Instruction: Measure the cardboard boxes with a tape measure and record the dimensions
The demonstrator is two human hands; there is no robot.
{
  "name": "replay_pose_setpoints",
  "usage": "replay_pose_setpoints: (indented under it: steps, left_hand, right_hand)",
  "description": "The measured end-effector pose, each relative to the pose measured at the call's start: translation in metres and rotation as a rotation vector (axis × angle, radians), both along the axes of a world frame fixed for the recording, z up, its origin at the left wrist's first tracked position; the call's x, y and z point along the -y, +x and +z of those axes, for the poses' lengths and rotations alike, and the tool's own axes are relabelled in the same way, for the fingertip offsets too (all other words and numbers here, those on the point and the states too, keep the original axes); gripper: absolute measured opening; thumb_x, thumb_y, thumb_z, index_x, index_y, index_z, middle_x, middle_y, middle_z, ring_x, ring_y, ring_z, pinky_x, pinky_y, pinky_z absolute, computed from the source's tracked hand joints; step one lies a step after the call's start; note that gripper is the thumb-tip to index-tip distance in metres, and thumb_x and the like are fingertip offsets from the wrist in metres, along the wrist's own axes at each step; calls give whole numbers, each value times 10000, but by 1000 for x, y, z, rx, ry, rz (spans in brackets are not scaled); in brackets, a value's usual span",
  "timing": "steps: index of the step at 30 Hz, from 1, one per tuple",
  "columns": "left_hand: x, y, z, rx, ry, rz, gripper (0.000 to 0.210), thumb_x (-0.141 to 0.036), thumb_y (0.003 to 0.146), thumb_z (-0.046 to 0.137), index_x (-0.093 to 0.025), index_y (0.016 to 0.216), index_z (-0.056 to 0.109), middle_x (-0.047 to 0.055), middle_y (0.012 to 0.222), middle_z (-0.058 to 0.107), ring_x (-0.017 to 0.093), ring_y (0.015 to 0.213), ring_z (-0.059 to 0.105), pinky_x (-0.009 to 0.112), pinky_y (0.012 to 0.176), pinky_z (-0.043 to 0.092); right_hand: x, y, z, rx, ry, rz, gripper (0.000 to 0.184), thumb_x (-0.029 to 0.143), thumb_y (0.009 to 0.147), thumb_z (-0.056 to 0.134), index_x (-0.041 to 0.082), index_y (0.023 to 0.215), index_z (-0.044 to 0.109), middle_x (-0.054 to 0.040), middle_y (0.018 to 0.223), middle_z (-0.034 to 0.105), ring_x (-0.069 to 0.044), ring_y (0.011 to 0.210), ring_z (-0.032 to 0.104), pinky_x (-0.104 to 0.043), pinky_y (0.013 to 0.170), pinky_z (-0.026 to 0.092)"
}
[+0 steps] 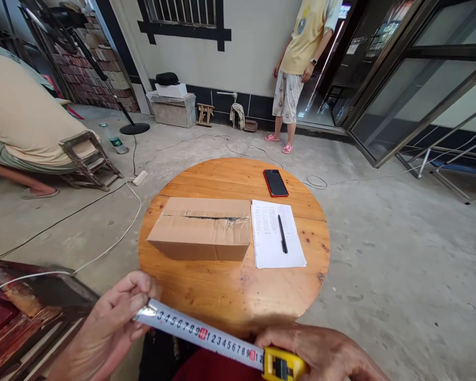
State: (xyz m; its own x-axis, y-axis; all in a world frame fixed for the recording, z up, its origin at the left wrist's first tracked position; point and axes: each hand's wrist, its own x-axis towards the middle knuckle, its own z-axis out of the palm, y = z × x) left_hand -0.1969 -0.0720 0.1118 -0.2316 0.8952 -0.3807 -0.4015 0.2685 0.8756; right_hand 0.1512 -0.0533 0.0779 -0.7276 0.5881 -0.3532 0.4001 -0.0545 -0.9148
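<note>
Stretched between my two hands is a tape measure, its white blade (206, 333) pulled out past the second red ten-mark. My left hand (117, 323) pinches the metal end of the blade between thumb and fingers. The yellow case (283, 364) lies in my right hand (317, 346), whose fingers wrap round it at the lower edge of the view. Beyond the blade, a closed cardboard box (200, 227) with a taped, slit top rests on the round wooden table (206, 286). Right of the box are sheets of paper (269, 248) with writing and a black pen (282, 234) on top.
A red-cased phone (275, 183) lies near the table's far edge. At left a person sits on a small wooden stool (91, 159); another person (297, 63) stands by the doorway. Cables, a power strip (139, 178), a bottle (114, 138) and a fan stand (135, 128) are on the floor.
</note>
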Motion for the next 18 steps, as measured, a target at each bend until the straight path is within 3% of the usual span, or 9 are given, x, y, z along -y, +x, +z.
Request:
replay_pose_setpoints:
  steps: [6,10,13,16,18]
  left_hand:
    - [0,-12,12,32,52,40,394,-418,532,892,-185,671,606,-39,602,459,50,447,351,157,347,342]
    - [-3,-8,16,50,119,6,357,-407,593,862,-172,698,614,-28,619,494,56,463,381,156,358,351]
    - [-7,-5,17,-8,176,55,353,-443,649,823,-167,771,640,-18,635,529,66,471,408,166,370,361]
    - [-9,0,10,-266,289,170,286,-439,796,708,-185,921,664,8,720,608,110,573,532,212,488,467]
    - [-10,7,1,-616,379,225,195,-345,869,638,-204,1000,666,40,888,669,156,772,624,273,689,537]
  right_hand:
    - [-25,5,25,136,-83,247,492,248,627,713,293,1117,705,5,1101,696,-229,929,644,-290,810,498]
    - [-42,6,51,312,-64,231,478,183,619,658,306,1076,725,-1,1060,709,-264,962,635,-333,838,501]
    - [-62,16,70,475,-47,241,638,139,544,642,314,1154,703,-18,1156,688,-324,1074,613,-397,936,481]
    - [-90,36,86,517,-45,214,694,175,550,634,322,1227,675,-31,1197,681,-350,1127,610,-390,913,516]
    - [-111,50,97,522,54,116,651,231,566,641,314,1209,698,-56,1042,731,-340,980,683,-368,771,570]
